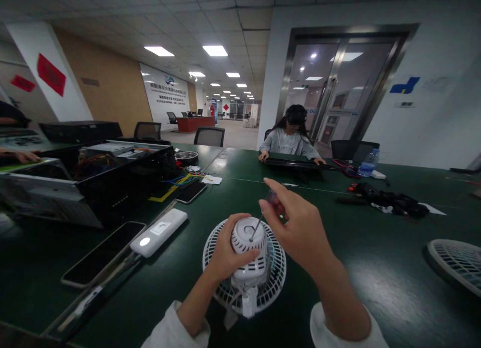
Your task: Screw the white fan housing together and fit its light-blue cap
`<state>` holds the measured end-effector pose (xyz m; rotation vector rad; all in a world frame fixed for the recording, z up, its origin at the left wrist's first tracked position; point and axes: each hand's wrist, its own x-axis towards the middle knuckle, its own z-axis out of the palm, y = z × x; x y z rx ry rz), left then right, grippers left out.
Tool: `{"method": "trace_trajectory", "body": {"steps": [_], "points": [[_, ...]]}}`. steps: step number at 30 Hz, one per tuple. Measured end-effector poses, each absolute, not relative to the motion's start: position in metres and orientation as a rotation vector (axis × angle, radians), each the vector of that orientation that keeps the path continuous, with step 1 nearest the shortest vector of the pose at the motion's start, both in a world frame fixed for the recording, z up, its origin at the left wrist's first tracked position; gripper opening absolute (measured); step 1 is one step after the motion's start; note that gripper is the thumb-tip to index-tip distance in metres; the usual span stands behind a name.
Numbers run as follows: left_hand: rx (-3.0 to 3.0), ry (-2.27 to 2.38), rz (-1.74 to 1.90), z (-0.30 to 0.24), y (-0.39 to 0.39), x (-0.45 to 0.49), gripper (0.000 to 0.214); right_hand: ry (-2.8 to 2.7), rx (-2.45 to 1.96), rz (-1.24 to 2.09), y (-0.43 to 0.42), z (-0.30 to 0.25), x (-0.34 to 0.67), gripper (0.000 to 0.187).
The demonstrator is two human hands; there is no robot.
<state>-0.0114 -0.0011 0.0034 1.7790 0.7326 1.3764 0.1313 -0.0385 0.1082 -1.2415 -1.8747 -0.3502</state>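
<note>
A white electric fan (259, 265) lies grille-down on the green table, its round motor housing facing up. My left hand (227, 255) is wrapped round the housing's left side, thumb across the front. In my right hand (296, 220) a screwdriver (257, 228) is pinched by its handle between thumb and fingers. The shaft slants down to the left, and its tip meets the back of the housing near a small hole. Whether a screw sits under the tip is too small to tell.
Left on the green table (176, 298) are a white power bank (160, 233), two phones (103, 253) and an open computer case (124, 188). Another fan grille (458, 263) lies at the right. Across the table a person (289, 137) holds a dark flat panel. Black gear (391, 198) and a bottle (369, 162) stand right.
</note>
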Motion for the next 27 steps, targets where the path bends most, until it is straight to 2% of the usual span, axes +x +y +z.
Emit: {"method": "trace_trajectory", "body": {"steps": [3, 5, 10, 15, 21, 27], "points": [[1.783, 0.732, 1.375, 0.0036, -0.0009, -0.0117, 0.056, -1.916, -1.192, -0.155, -0.0415, 0.1124, 0.1348, 0.042], [1.792, 0.737, 1.377, 0.0032, -0.0004, -0.0119, 0.056, -1.917, -1.152, -0.107, -0.0419, 0.1139, 0.1348, 0.039], [1.807, 0.727, 1.373, 0.0018, 0.0009, -0.0121, 0.057, -1.883, -1.119, -0.276, -0.0397, 0.1134, 0.131, 0.026], [1.818, 0.745, 1.385, 0.0024, 0.0002, -0.0118, 0.056, -1.943, -1.12, -0.002, -0.0424, 0.1153, 0.1334, 0.037], [1.809, 0.738, 1.394, 0.0015, 0.0008, -0.0111, 0.057, -1.927, -1.214, -0.273, -0.0387, 0.1106, 0.1313, 0.033], [1.797, 0.753, 1.381, 0.0024, 0.0003, -0.0112, 0.056, -1.956, -1.115, -0.118, -0.0391, 0.1094, 0.1269, 0.04]]}}
